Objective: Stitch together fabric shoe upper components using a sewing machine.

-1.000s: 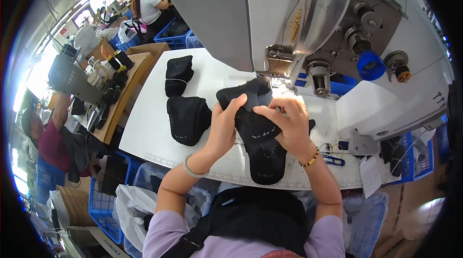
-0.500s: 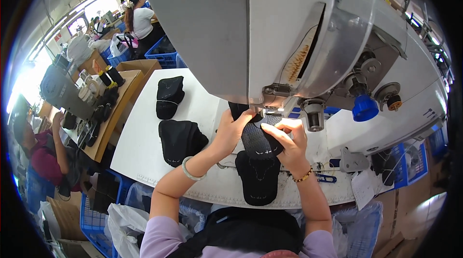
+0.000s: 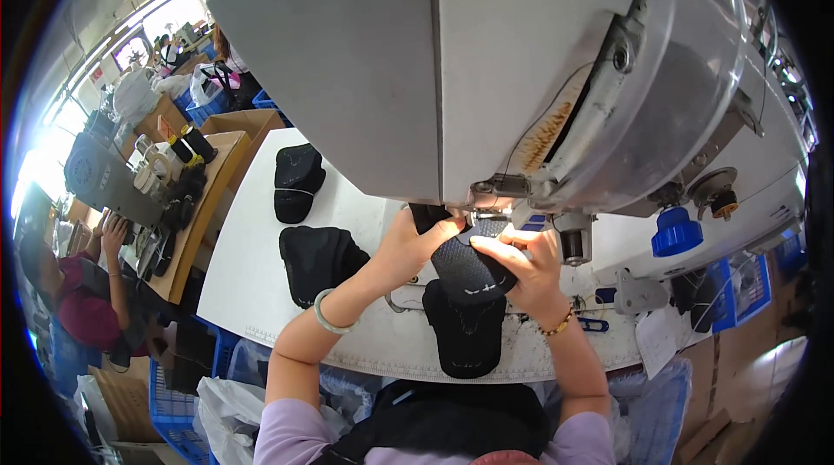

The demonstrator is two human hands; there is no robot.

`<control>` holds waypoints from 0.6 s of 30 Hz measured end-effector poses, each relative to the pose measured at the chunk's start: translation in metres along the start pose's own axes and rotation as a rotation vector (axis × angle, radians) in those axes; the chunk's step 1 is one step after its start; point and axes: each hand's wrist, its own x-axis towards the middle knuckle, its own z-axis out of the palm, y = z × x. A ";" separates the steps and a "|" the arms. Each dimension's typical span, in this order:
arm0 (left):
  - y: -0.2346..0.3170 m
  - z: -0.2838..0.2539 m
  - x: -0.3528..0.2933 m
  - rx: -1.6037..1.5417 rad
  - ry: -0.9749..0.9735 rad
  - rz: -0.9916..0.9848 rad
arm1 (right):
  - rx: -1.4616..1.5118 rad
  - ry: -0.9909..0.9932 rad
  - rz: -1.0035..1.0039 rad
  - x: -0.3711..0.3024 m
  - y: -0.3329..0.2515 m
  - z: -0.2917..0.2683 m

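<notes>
Head view, read from the lower edge upward. Nearest is a dark apron; beyond it, at lower centre, a flat black piece lies on the white table. Just above, at the centre, a textured black piece lies between the two hands, its long axis running mostly up the frame: rounded end toward the apron, opposite end just below the sewing machine head, which fills the upper centre. The left hand grasps its upper left, thumb on top, the other fingers largely hidden; the right hand grips its right side, thumb tip nearer the midline. Both touch the piece. Farther, left of centre, two black bundles rest on the table; at far left, a co-worker faces a grey machine.
</notes>
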 end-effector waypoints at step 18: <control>-0.024 -0.006 0.011 -0.413 0.030 -0.112 | -0.150 0.175 -0.167 -0.004 -0.010 0.006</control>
